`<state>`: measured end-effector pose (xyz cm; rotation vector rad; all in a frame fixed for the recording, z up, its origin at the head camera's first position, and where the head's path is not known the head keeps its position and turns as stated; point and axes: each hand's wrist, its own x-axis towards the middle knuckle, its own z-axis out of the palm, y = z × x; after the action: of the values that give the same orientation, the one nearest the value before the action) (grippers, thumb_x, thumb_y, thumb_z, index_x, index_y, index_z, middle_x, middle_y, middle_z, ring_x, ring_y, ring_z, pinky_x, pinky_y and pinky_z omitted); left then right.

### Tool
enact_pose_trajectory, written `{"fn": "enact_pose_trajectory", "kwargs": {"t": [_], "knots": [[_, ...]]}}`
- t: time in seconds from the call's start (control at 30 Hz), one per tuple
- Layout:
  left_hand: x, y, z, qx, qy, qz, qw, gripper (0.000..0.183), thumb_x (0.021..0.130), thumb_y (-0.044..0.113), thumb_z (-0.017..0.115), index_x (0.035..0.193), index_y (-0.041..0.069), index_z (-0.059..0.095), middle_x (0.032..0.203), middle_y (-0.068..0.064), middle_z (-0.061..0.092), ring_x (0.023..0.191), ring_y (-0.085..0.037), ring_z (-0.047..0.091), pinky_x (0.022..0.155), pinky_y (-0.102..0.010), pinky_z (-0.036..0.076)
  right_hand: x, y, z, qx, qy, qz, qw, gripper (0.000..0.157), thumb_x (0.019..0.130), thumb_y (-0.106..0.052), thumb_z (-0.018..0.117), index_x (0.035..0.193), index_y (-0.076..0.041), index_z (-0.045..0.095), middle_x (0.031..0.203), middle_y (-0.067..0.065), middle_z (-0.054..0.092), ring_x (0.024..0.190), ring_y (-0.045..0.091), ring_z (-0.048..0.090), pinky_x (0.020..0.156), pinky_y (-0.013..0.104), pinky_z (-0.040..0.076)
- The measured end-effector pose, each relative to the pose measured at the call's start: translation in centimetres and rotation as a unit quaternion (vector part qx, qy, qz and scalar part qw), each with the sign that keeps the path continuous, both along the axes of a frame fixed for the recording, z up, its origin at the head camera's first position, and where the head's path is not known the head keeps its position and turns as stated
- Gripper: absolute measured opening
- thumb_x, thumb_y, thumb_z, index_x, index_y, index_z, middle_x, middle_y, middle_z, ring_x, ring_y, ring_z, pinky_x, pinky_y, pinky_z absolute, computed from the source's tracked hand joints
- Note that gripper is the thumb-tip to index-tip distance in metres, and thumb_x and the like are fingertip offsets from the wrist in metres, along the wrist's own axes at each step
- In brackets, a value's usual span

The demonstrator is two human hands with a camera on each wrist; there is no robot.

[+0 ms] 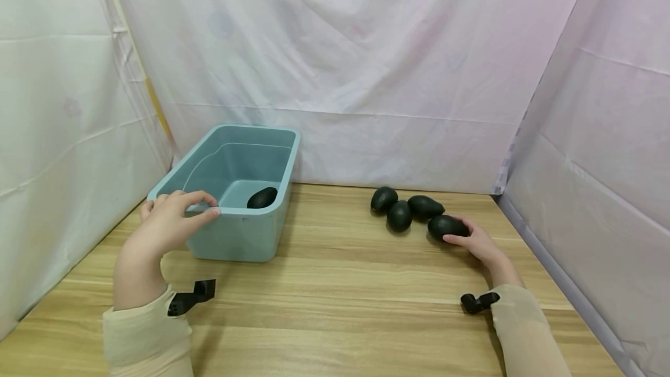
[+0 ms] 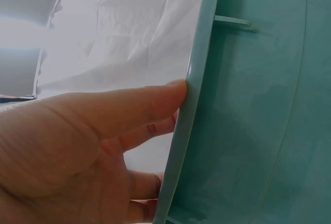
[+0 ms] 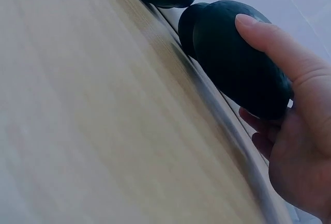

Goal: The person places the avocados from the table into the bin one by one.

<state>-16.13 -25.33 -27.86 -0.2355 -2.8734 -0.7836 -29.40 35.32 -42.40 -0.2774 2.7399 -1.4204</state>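
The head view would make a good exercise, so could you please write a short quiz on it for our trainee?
1. How many avocados are visible inside the blue bin?
2. True or false: the right hand holds nothing.
3. The left hand touches: (a) an avocado, (b) the bin's rim, (c) nothing.

Key: 1. One. 2. False; it holds an avocado. 3. (b).
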Motion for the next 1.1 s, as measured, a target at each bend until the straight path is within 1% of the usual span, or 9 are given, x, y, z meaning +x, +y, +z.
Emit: {"fn": "enact_pose_trajectory", "kwargs": {"t": [0.1, 0.2, 0.3, 0.4, 0.5, 0.7, 0.77, 0.97, 1.1], "knots": [[0.0, 0.0, 0.0, -0.001, -0.001, 0.001, 1.0, 0.029, 0.096, 0.039, 0.058, 0.109, 0.014, 0.065, 0.097, -0.013, 0.054, 0.103, -0.042, 0.038, 0.088, -0.066, 0.008, -0.5, 0.4, -0.5, 0.009, 0.002, -0.006, 1.0, 0.074, 0.087, -0.025, 0.072, 0.146, -0.001, 0.033, 0.145, 0.032, 0.028, 0.131, 0.048, 0.025, 0.101, 0.062, 0.02], [0.0, 0.0, 0.1, 0.0, -0.001, 0.0, 1.0, 0.028, 0.096, 0.038, 0.058, 0.109, 0.014, 0.065, 0.096, -0.012, 0.054, 0.103, -0.043, 0.037, 0.089, -0.066, 0.007, -0.5, 0.4, -0.6, 0.015, 0.006, -0.009, 1.0, 0.076, 0.087, -0.031, 0.072, 0.146, -0.003, 0.033, 0.145, 0.03, 0.029, 0.131, 0.047, 0.026, 0.101, 0.062, 0.021], [0.1, 0.0, 0.1, -0.001, 0.0, 0.0, 1.0, 0.028, 0.096, 0.038, 0.058, 0.109, 0.014, 0.065, 0.097, -0.013, 0.054, 0.104, -0.043, 0.037, 0.089, -0.067, 0.006, -0.5, 0.4, -0.6, 0.011, 0.011, -0.01, 1.0, 0.077, 0.086, -0.032, 0.073, 0.146, -0.004, 0.034, 0.145, 0.029, 0.029, 0.13, 0.046, 0.028, 0.1, 0.061, 0.023], [0.1, 0.0, 0.1, -0.002, 0.0, 0.001, 1.0, 0.029, 0.096, 0.039, 0.058, 0.109, 0.014, 0.065, 0.098, -0.013, 0.054, 0.105, -0.043, 0.037, 0.089, -0.068, 0.006, -0.6, 0.3, -0.5, -0.007, 0.013, -0.008, 1.0, 0.075, 0.086, -0.03, 0.073, 0.145, -0.004, 0.034, 0.145, 0.028, 0.031, 0.129, 0.045, 0.03, 0.1, 0.059, 0.024], [0.1, 0.0, 0.0, -0.002, -0.001, 0.001, 1.0, 0.03, 0.096, 0.04, 0.057, 0.11, 0.014, 0.065, 0.099, -0.014, 0.054, 0.105, -0.043, 0.037, 0.089, -0.068, 0.006, -0.6, 0.1, -0.5, -0.033, 0.009, -0.01, 0.999, 0.074, 0.086, -0.028, 0.074, 0.144, -0.003, 0.035, 0.143, 0.027, 0.032, 0.126, 0.042, 0.032, 0.099, 0.054, 0.025], [0.1, 0.1, 0.1, 0.001, -0.006, 0.001, 1.0, 0.031, 0.096, 0.04, 0.057, 0.11, 0.014, 0.064, 0.1, -0.016, 0.053, 0.106, -0.046, 0.036, 0.091, -0.071, 0.003, -0.3, -0.6, 0.0, -0.093, -0.008, -0.025, 0.995, 0.075, 0.085, -0.024, 0.075, 0.143, -0.002, 0.034, 0.143, 0.022, 0.033, 0.125, 0.035, 0.035, 0.096, 0.038, 0.03], [0.1, 0.1, 0.1, 0.001, -0.006, 0.002, 1.0, 0.031, 0.096, 0.04, 0.057, 0.11, 0.014, 0.064, 0.1, -0.015, 0.053, 0.106, -0.046, 0.036, 0.091, -0.071, 0.004, -0.1, -0.9, 0.3, -0.092, -0.003, -0.029, 0.995, 0.074, 0.085, -0.024, 0.075, 0.143, -0.003, 0.034, 0.143, 0.022, 0.034, 0.124, 0.035, 0.036, 0.096, 0.037, 0.03], [0.1, 0.1, 0.2, -0.001, -0.005, 0.002, 1.0, 0.031, 0.096, 0.041, 0.057, 0.111, 0.014, 0.064, 0.098, -0.013, 0.053, 0.105, -0.044, 0.036, 0.089, -0.067, 0.006, 0.1, -1.1, 1.2, -0.019, 0.03, -0.028, 0.999, 0.072, 0.086, -0.031, 0.073, 0.143, -0.006, 0.037, 0.142, 0.023, 0.036, 0.122, 0.039, 0.037, 0.096, 0.051, 0.029], [0.1, 0.1, 0.2, -0.002, -0.006, 0.002, 1.0, 0.031, 0.096, 0.041, 0.057, 0.111, 0.014, 0.064, 0.097, -0.013, 0.053, 0.104, -0.043, 0.037, 0.089, -0.067, 0.007, -0.1, -1.2, 1.4, 0.011, 0.042, -0.028, 0.999, 0.072, 0.086, -0.034, 0.073, 0.143, -0.009, 0.039, 0.141, 0.022, 0.038, 0.12, 0.039, 0.04, 0.094, 0.052, 0.033]]}}
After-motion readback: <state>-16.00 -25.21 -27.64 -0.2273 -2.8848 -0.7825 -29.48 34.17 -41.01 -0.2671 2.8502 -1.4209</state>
